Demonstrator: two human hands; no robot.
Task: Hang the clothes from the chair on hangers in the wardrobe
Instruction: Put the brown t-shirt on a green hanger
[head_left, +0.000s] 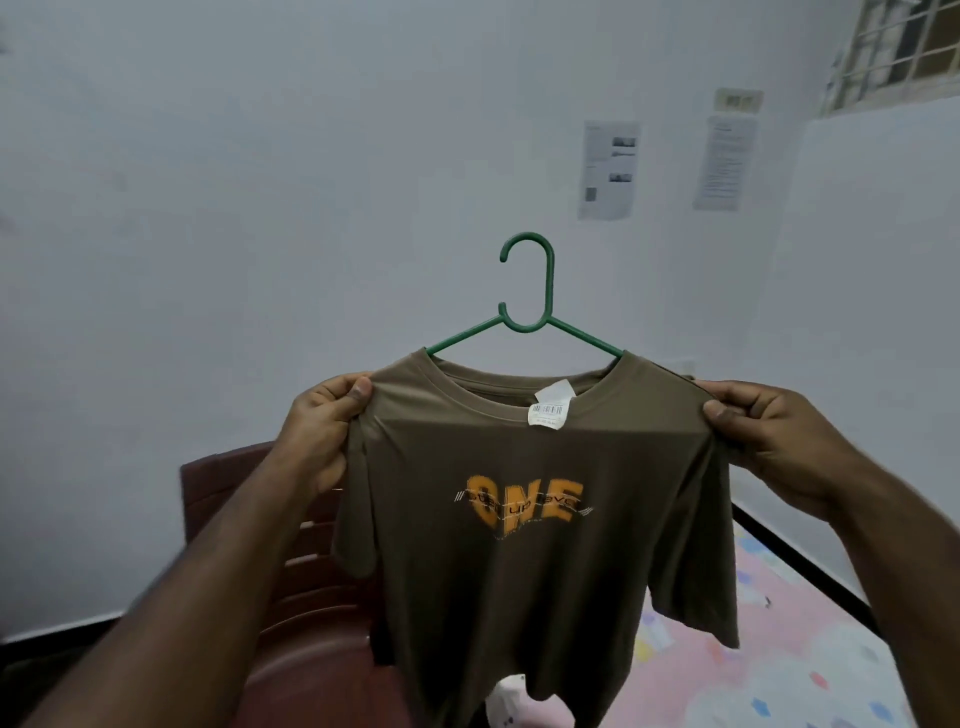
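Observation:
An olive-brown T-shirt (524, 582) with an orange "ONE" print hangs in front of me on a green plastic hanger (540, 291). The hanger's arms run inside the shirt's shoulders and its hook sticks up through the collar. A white barcode tag sits at the neckline. My left hand (322, 426) pinches the shirt's left shoulder. My right hand (769, 436) pinches the right shoulder. Both hands hold the shirt up in the air, spread wide. A dark red plastic chair (291, 587) stands behind and below the shirt. The wardrobe is not in view.
A pale wall (260, 208) faces me, with two paper sheets (608, 169) taped up at the right. A bed with a pink patterned sheet (769, 665) lies at the lower right. A barred window (904, 47) is at the top right corner.

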